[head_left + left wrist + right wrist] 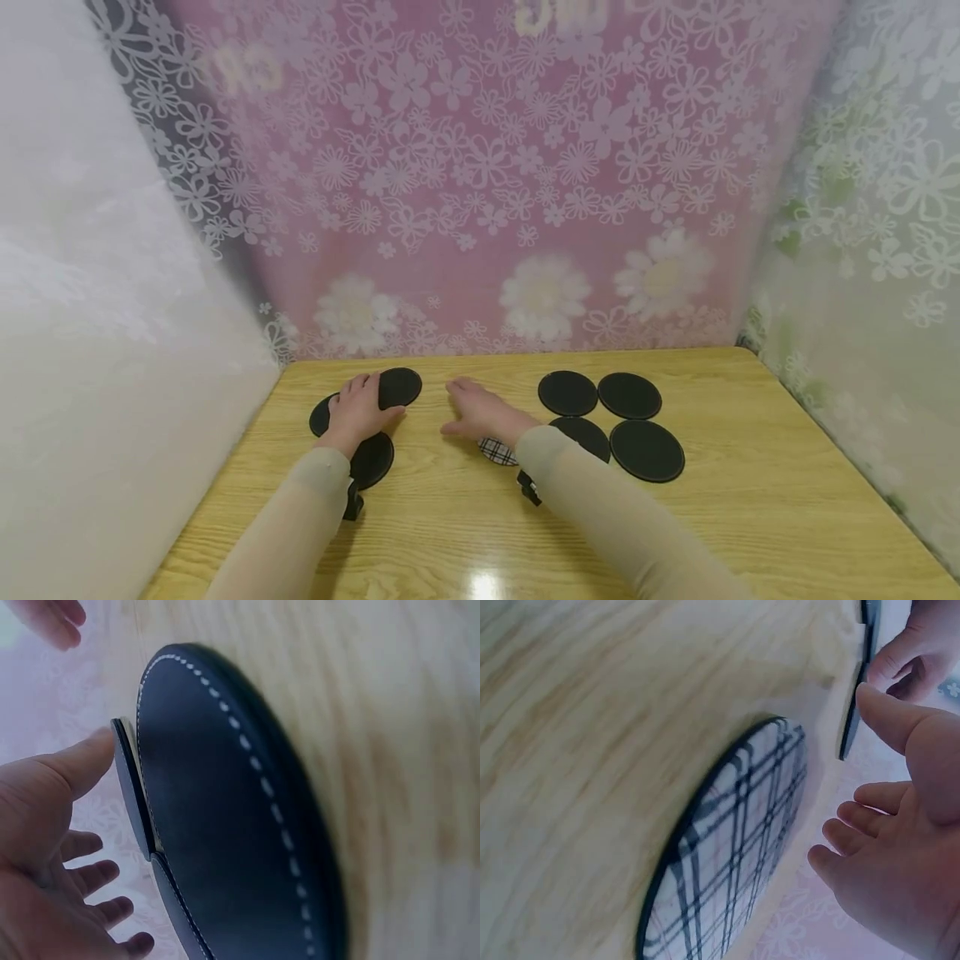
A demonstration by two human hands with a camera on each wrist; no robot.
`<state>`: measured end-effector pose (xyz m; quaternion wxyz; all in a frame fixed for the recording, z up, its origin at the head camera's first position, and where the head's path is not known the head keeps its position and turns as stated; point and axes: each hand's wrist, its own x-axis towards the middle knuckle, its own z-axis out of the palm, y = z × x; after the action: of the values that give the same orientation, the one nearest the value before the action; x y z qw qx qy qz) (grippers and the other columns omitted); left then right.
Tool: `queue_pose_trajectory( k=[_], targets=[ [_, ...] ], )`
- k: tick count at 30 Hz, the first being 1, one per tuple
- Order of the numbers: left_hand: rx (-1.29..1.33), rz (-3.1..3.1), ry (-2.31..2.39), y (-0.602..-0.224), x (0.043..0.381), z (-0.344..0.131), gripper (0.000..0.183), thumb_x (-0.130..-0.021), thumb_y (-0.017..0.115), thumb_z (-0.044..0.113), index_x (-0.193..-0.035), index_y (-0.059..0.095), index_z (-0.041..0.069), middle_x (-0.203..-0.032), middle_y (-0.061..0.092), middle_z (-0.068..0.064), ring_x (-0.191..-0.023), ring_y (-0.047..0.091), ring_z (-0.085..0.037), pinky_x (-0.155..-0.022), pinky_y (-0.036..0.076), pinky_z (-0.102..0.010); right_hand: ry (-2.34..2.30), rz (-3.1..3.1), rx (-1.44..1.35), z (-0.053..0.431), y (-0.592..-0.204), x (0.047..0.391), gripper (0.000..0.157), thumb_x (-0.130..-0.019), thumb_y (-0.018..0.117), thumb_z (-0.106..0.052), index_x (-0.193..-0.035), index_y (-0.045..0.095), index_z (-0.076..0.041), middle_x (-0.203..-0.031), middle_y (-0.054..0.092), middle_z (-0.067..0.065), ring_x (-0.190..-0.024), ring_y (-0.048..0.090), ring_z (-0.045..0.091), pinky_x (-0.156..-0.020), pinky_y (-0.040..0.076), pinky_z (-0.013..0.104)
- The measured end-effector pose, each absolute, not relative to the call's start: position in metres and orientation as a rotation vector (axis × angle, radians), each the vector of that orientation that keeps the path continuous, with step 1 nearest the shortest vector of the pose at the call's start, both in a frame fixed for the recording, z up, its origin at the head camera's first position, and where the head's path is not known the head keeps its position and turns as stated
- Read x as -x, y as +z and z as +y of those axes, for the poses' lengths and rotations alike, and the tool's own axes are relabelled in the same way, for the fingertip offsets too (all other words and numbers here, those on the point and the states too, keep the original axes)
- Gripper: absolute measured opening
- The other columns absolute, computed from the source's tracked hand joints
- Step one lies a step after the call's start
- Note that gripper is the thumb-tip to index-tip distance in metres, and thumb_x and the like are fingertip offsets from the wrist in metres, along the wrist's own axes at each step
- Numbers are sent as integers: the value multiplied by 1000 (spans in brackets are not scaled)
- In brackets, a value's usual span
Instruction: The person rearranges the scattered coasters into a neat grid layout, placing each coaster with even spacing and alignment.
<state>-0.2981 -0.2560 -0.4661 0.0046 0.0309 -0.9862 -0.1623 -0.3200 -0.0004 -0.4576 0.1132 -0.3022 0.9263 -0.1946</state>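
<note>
Seeing the plaid disc (497,452) at the lower centre of the head frame, just below the right hand (483,410) and partly hidden by its wrist. Finding no long axis in its round outline; judging the right hand much nearer than the left hand (357,408). Holding nothing in the right, with fingers extended toward the left of the frame. Spreading the left over three black discs (401,387) at centre left, showing no grip, not being able to tell contact. Crowding close at centre right with four black discs (567,393), beneath part of the right sleeve (622,517). Leaving bare table (435,517) between the plaid disc and the left trio, and more toward the bottom edge.
</note>
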Motion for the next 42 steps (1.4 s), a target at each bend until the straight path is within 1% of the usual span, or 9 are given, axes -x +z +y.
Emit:
queue_pose_trajectory(
  k=[7, 12, 17, 21, 25, 28, 33, 37, 42],
  targets=[
    [-126, -3140, -504, -472, 303, -259, 92, -103, 77, 52, -164, 42, -7, -168, 35, -34, -157, 27, -56, -122, 18, -80, -293, 2822, 914, -13, -474, 320, 83, -106, 75, -46, -168, 42, 1, -172, 42, 19, -159, 40, 34, -129, 32, 43],
    [-162, -3162, -501, -474, 308, -262, 93, -101, 76, 58, -159, 48, -9, -166, 37, -35, -156, 28, -57, -122, 18, -80, -177, 2819, 970, -19, -487, 327, 79, -108, 71, -50, -166, 47, -1, -169, 46, 17, -155, 46, 32, -127, 36, 41],
    [-204, -3197, -534, -482, 320, -275, 99, -98, 73, 67, -157, 51, -10, -166, 33, -37, -156, 25, -58, -121, 16, -81, -163, 2844, 1000, -22, -489, 331, 75, -106, 73, -51, -161, 54, -4, -162, 52, 14, -149, 52, 30, -123, 42, 40],
    [-220, -3218, -555, -479, 321, -280, 101, -97, 74, 67, -157, 50, -11, -166, 32, -40, -155, 24, -60, -121, 16, -82, -157, 2827, 1000, -22, -480, 325, 75, -107, 73, -51, -161, 54, -4, -162, 53, 15, -148, 53, 31, -123, 42, 40],
    [-209, -3214, -561, -468, 317, -274, 96, -98, 78, 60, -156, 51, -10, -165, 33, -39, -156, 24, -59, -123, 16, -80, -235, 2816, 967, -19, -467, 320, 75, -106, 75, -49, -161, 54, -3, -163, 52, 17, -150, 52, 33, -123, 42, 43],
    [-171, -3205, -541, -460, 315, -265, 91, -98, 80, 56, -156, 52, -9, -164, 36, -37, -155, 27, -58, -123, 18, -78, -333, 2814, 914, -15, -461, 319, 77, -105, 78, -46, -163, 52, -2, -164, 50, 18, -151, 50, 35, -123, 42, 46],
    [-126, -3183, -517, -453, 314, -254, 91, -99, 80, 55, -156, 51, -10, -162, 39, -38, -153, 31, -59, -123, 24, -76, -424, 2825, 861, -11, -461, 321, 82, -103, 80, -46, -164, 49, -2, -164, 50, 19, -152, 48, 36, -122, 43, 48],
    [-129, -3181, -496, -455, 317, -251, 90, -100, 78, 56, -154, 52, -11, -157, 44, -39, -148, 36, -60, -121, 27, -75, -426, 2859, 844, -11, -466, 322, 82, -101, 81, -49, -161, 53, -1, -159, 52, 19, -148, 50, 36, -120, 44, 47],
    [-176, -3202, -459, -461, 320, -252, 89, -99, 78, 60, -151, 57, -9, -150, 49, -39, -141, 41, -59, -119, 30, -74, -422, 2892, 776, -8, -468, 320, 86, -98, 83, -55, -159, 56, -1, -155, 52, 19, -144, 50, 35, -118, 46, 47]
  ],
)
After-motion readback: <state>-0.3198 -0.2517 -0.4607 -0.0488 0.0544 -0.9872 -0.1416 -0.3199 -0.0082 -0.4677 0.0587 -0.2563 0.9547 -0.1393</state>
